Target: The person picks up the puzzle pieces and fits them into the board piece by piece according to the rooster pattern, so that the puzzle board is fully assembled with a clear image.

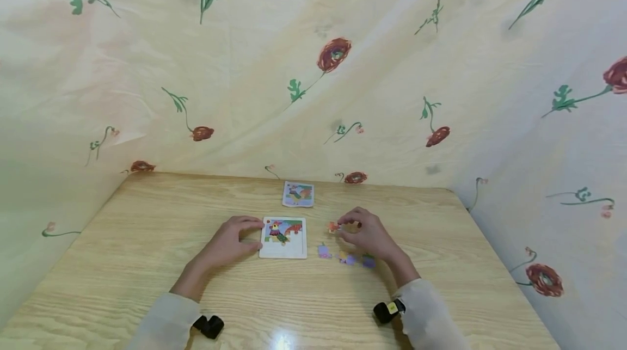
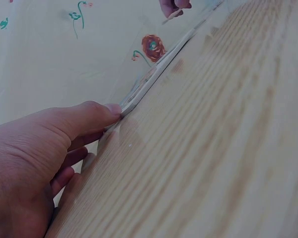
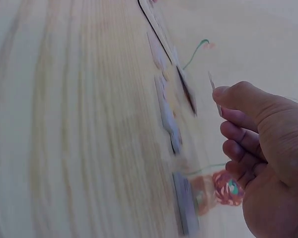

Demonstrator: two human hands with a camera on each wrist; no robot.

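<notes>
Floral cloth (image 1: 245,67) hangs behind and beside a wood-grain surface (image 1: 245,301). On the right side, the grip of the right hand (image 1: 364,233) pinches a small orange-red puzzle piece (image 1: 333,226) between thumb and index finger; the right wrist view shows this thin piece nearly edge-on, raised off the surface, with the other fingers curled behind. On the left, the left hand (image 1: 232,238) has its thumb and fingertips spread along the left edge of a white puzzle board (image 1: 294,252), touching it without wrapping round it. The board lies flat, just left of the held piece and apart from it. A partly filled rooster picture covers its upper area, while its lower part shows bare white. Near its right side, below the right hand, loose pieces (image 1: 324,251) in purple, yellow and darker tones lie in a row. Behind the board, well within the surface, rests a picture card (image 1: 298,194) with a similar rooster. Nearest the viewer, pale sleeves (image 1: 168,320) cover both forearms, with a black wrist device (image 1: 209,326) at each cuff.
</notes>
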